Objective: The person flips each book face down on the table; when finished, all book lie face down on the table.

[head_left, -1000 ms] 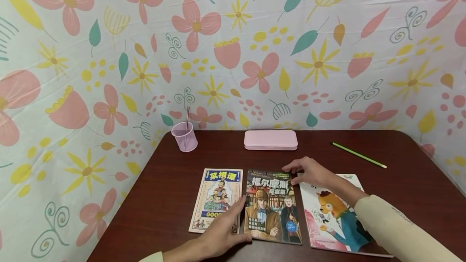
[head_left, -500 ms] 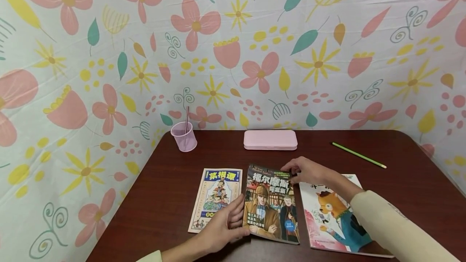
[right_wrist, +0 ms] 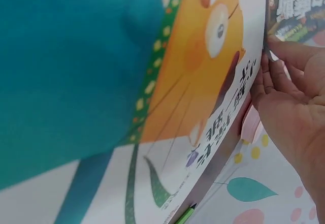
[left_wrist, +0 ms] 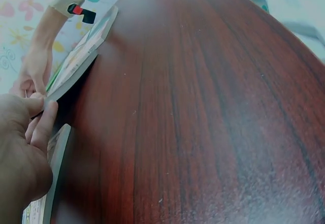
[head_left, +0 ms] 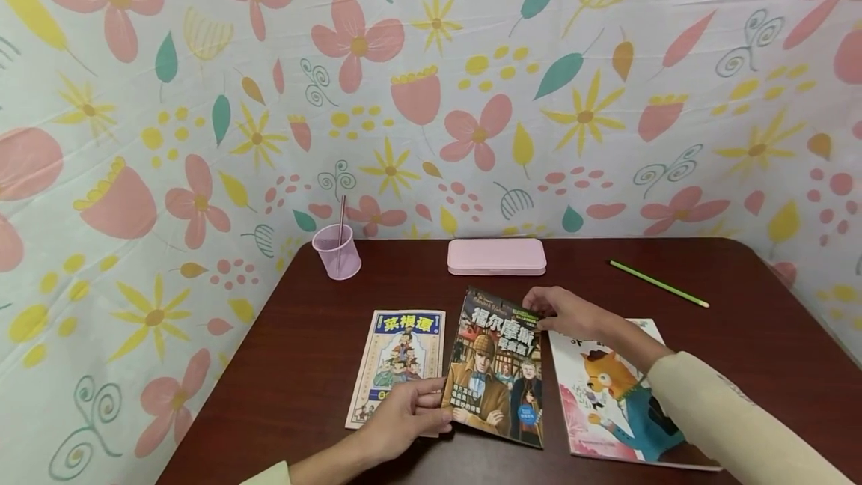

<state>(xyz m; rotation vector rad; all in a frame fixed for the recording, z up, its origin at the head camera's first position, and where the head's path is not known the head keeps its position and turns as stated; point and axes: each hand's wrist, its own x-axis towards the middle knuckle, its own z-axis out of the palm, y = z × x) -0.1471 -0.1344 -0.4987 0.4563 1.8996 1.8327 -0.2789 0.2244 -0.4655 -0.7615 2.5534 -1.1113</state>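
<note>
A dark comic-style book (head_left: 494,376), with a man in a deerstalker cap on its cover, is tilted and raised off the table at its left side. My left hand (head_left: 402,412) pinches its lower left edge between thumb and fingers; the left wrist view shows that grip too. At its upper right corner my right hand (head_left: 569,313) holds on with thumb and fingertips. To the left, partly behind my left hand, lies a cream and blue book (head_left: 404,346). A larger white picture book (head_left: 619,403) with an orange bear lies under my right forearm.
At the back stands a pink pencil case (head_left: 497,257). A lilac mesh pencil cup (head_left: 337,251) holding a thin stick is at the back left. One green pencil (head_left: 658,284) lies at the back right. Flowered cloth (head_left: 404,96) rises behind the table.
The dark book's left side has come up off the table, and the book has turned slightly clockwise. My left hand has closed on its edge; the right hand keeps its corner.
</note>
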